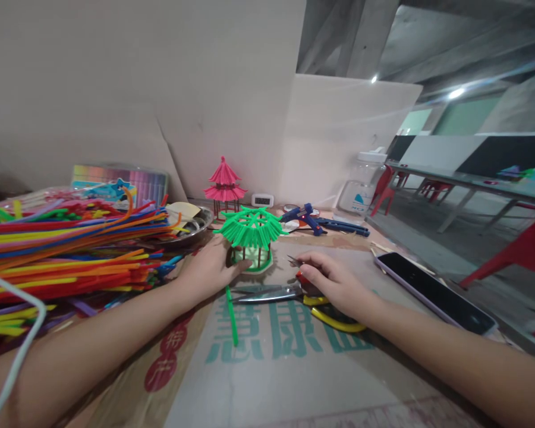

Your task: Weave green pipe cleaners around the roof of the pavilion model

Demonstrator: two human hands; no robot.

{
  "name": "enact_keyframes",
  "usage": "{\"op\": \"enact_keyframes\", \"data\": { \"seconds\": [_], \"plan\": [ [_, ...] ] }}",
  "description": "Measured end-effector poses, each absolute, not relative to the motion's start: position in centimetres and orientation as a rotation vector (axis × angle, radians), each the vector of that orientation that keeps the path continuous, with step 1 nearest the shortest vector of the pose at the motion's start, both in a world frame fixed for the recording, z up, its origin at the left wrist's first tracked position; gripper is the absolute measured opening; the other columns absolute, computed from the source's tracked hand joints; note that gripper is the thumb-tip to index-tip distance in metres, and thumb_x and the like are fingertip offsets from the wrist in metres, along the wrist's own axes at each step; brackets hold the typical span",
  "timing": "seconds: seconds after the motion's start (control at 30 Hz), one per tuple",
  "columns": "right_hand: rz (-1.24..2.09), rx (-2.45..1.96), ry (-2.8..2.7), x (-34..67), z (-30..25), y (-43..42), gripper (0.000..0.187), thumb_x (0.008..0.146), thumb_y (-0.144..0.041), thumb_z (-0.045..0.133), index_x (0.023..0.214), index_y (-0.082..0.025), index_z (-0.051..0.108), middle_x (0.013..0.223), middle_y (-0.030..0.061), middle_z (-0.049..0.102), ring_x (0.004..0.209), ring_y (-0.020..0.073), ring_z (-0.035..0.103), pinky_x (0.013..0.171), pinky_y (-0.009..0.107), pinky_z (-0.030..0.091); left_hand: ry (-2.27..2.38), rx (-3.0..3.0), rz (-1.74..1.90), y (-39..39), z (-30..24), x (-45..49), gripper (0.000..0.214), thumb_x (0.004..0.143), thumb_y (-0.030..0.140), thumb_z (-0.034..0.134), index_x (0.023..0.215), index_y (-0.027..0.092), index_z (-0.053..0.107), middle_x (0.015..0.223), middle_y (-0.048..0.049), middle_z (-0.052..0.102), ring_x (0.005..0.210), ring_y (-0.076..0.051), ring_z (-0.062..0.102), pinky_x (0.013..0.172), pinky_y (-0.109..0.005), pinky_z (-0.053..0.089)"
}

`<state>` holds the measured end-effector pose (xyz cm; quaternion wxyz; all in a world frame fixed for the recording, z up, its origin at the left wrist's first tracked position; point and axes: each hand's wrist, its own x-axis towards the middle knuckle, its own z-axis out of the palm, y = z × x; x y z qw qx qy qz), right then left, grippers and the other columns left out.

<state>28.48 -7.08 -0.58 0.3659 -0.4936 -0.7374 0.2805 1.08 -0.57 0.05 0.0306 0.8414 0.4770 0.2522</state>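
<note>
My left hand (211,266) grips the base of a small pavilion model (252,229) with a bright green fuzzy roof, brown posts and a green-rimmed pale base. The thumb rests on the base's near edge; the other fingers are partly hidden behind it. To the right, my right hand (332,279) is closed around a small tool with a pointed metal tip (293,259) and something red; its kind is unclear. Scissors (267,295) with yellow and black handles lie below that hand. A green pipe cleaner (232,318) lies on the covered tabletop in front of the pavilion.
Bundles of coloured pipe cleaners (71,238) pile up at left, beside a metal bowl (200,229). Behind are a marker set (120,184), a pink pavilion (223,184), a small timer (263,200), a blue glue gun (307,219) and a clear jug (359,187). A phone (434,291) lies right.
</note>
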Motion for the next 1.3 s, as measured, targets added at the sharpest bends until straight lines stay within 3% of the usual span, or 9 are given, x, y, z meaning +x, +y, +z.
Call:
{"op": "enact_keyframes", "data": {
  "seconds": [0.3,0.5,0.77,0.93,1.1,1.3],
  "plan": [
    [0.755,-1.301,-1.88,28.2,-0.7,-7.0,0.039,0.095,-0.044,0.049,0.118,-0.016,0.065,0.082,0.0045,0.066,0.072,0.0204,0.061,0.068,0.033,0.048,1.645,2.481,0.681,-0.8,0.1,1.0,0.061,0.086,0.066,0.052,0.118,0.015,0.059,0.116,-0.018,0.068,0.108,-0.036,0.066,0.092,-0.044,0.053],
    [0.748,-1.343,-1.884,28.2,-0.7,-7.0,0.041,0.094,-0.045,0.05,0.118,-0.016,0.065,0.082,0.0051,0.066,0.071,0.0203,0.061,0.065,0.033,0.048,1.762,2.304,0.68,-0.5,0.0,0.9,0.06,0.079,0.072,0.058,0.104,0.018,0.062,0.097,-0.0129,0.072,0.088,-0.034,0.071,0.077,-0.039,0.054],
    [0.724,-1.316,-1.911,28.3,-0.9,-7.1,0.039,0.094,-0.044,0.051,0.118,-0.016,0.066,0.081,0.0055,0.067,0.072,0.0209,0.062,0.064,0.032,0.049,1.601,2.259,0.769,-0.2,-0.7,0.6,0.063,0.081,0.066,0.06,0.121,0.018,0.058,0.117,-0.0142,0.071,0.111,-0.037,0.066,0.095,-0.046,0.051],
    [0.714,-1.3,-1.917,28.3,-0.9,-7.0,0.039,0.094,-0.043,0.051,0.117,-0.014,0.066,0.079,0.005,0.065,0.069,0.0194,0.06,0.062,0.03,0.048,1.402,2.248,0.897,0.0,-0.8,0.5,0.064,0.084,0.056,0.062,0.137,0.024,0.05,0.135,-0.0081,0.065,0.124,-0.03,0.062,0.105,-0.042,0.048],
    [0.753,-1.304,-1.901,28.3,-1.0,-7.0,0.038,0.094,-0.043,0.052,0.118,-0.015,0.066,0.08,0.0043,0.064,0.068,0.0182,0.057,0.06,0.029,0.046,1.392,2.33,0.813,-0.4,-0.1,0.9,0.047,0.086,0.053,0.058,0.117,0.018,0.064,0.118,-0.0104,0.072,0.111,-0.031,0.066,0.098,-0.041,0.052],
    [0.713,-1.323,-1.927,28.3,-0.8,-7.1,0.036,0.094,-0.041,0.054,0.118,-0.017,0.066,0.078,0.0035,0.064,0.069,0.0191,0.058,0.063,0.03,0.047,1.421,2.364,0.821,-0.7,0.2,1.1,0.033,0.087,0.046,0.053,0.103,0.019,0.066,0.1,-0.0094,0.073,0.102,-0.03,0.067,0.094,-0.042,0.053]
  ]
}}
